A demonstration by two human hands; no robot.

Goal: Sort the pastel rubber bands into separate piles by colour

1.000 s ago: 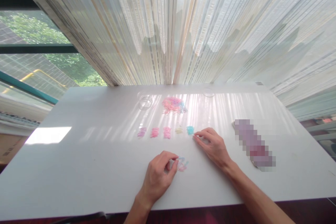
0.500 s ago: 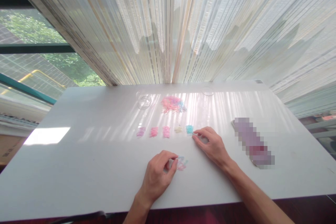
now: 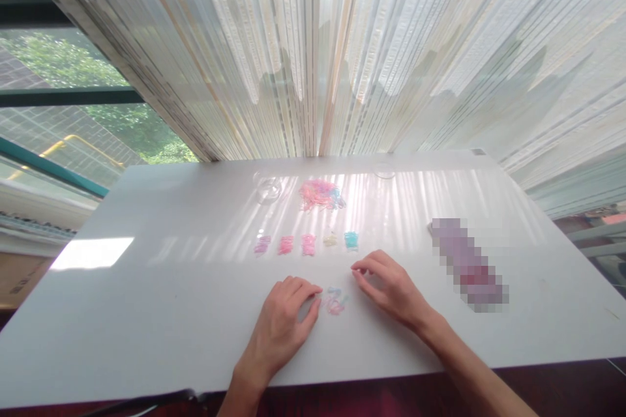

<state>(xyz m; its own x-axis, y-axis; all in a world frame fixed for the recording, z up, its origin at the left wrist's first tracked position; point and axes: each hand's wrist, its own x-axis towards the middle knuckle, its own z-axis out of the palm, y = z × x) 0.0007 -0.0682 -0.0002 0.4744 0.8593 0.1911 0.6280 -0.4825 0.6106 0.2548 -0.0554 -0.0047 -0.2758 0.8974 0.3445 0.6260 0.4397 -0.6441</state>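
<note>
A small loose heap of coloured loops point(image 3: 335, 301) lies on the white table point(image 3: 161, 332), near its front edge and between the two hands. Its strands are thin and tangled, pale pink, light blue and a touch of green, spread flat with bits of table showing through.

The left hand point(image 3: 281, 316) sits just beside the heap, its thumb and forefinger curved and a little apart, with the tips at the heap's left edge; whether they touch a loop I cannot tell. The right hand point(image 3: 391, 287) is to the heap's right and a bit farther back. Its thumb and forefinger tips come close together, but I cannot tell whether they meet or pinch anything.

Beyond the hands, five neat bunches run in a row: purple point(image 3: 263, 245), deep pink point(image 3: 285, 245), lighter pink point(image 3: 308, 245), pale yellow point(image 3: 331, 240) and turquoise point(image 3: 351, 240). The turquoise one is nearest the right hand. Behind the row lies a larger mixed pile point(image 3: 321, 195), mostly pink with blue at its right side. A clear round container point(image 3: 268, 190) is to its left, and a clear round lid point(image 3: 385, 171) to its right, farther back.

A long purplish object point(image 3: 467, 264), blurred into blocks, lies slantwise past the right hand. A striped curtain point(image 3: 313, 65) hangs behind the table, with a window point(image 3: 73, 96) at the left.
</note>
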